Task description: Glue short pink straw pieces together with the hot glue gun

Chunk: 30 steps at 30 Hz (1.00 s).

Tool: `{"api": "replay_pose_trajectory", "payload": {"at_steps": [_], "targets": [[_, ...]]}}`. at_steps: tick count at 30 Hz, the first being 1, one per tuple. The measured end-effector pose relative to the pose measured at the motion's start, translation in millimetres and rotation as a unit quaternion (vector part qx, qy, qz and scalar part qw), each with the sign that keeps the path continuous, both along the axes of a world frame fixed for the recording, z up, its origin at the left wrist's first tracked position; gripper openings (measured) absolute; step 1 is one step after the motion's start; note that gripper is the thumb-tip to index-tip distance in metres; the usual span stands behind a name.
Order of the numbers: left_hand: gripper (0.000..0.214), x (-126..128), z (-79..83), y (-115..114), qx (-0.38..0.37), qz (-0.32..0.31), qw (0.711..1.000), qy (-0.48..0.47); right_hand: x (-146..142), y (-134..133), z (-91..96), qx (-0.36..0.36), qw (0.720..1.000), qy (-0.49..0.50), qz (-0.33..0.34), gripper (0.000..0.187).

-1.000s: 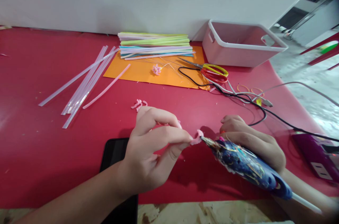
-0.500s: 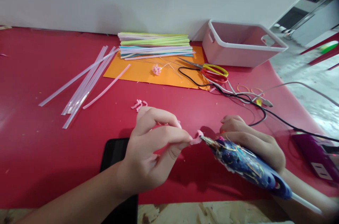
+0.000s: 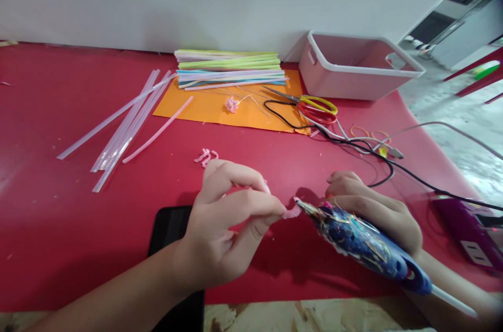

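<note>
Between thumb and forefinger, my left hand [image 3: 231,222] pinches a small curled pink pipe cleaner piece [image 3: 291,211]. My right hand [image 3: 377,211] is wrapped round a blue hot glue gun [image 3: 361,243] smeared with glue, a white glue stick [image 3: 454,300] jutting from its rear. The gun's nozzle touches the free end of the pink piece, or nearly so. Several short pink pieces [image 3: 205,156] lie just beyond my left hand. Farther back, a small pink flower [image 3: 232,104] with a thin wire rests on an orange envelope [image 3: 204,113].
Bundled coloured pipe cleaners [image 3: 231,67] lie at the back, clear plastic sleeves [image 3: 129,125] and one pink pipe cleaner [image 3: 159,130] at left. Scissors [image 3: 316,108], cables [image 3: 349,141] and a pink basket [image 3: 357,75] stand right. A phone [image 3: 168,230] sits under my left wrist; a purple power strip [image 3: 467,232] far right.
The pink piece's tip has shifted slightly at the glue gun's nozzle, which now covers more of its end. Both hands keep their grips and have hardly moved.
</note>
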<state>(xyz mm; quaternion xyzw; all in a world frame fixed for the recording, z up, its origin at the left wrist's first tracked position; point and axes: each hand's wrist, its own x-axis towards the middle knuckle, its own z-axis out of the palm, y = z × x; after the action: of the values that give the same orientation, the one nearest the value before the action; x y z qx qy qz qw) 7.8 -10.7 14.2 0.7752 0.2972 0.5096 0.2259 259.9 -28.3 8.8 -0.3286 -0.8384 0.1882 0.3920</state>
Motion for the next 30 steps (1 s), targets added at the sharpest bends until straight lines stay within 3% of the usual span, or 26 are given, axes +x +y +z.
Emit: {"api": "replay_pose_trajectory", "payload": {"at_steps": [23,30], "targets": [[0.013,0.1,1.9,-0.7,-0.004,0.002,1.0,0.0,2.0,0.5,-2.9,-0.007,1.0,0.01,-0.023,0.01],[0.013,0.5,-0.7,-0.2,-0.008,-0.005,1.0,-0.002,3.3,-1.6,0.3,0.011,1.0,-0.017,-0.003,0.013]]}}
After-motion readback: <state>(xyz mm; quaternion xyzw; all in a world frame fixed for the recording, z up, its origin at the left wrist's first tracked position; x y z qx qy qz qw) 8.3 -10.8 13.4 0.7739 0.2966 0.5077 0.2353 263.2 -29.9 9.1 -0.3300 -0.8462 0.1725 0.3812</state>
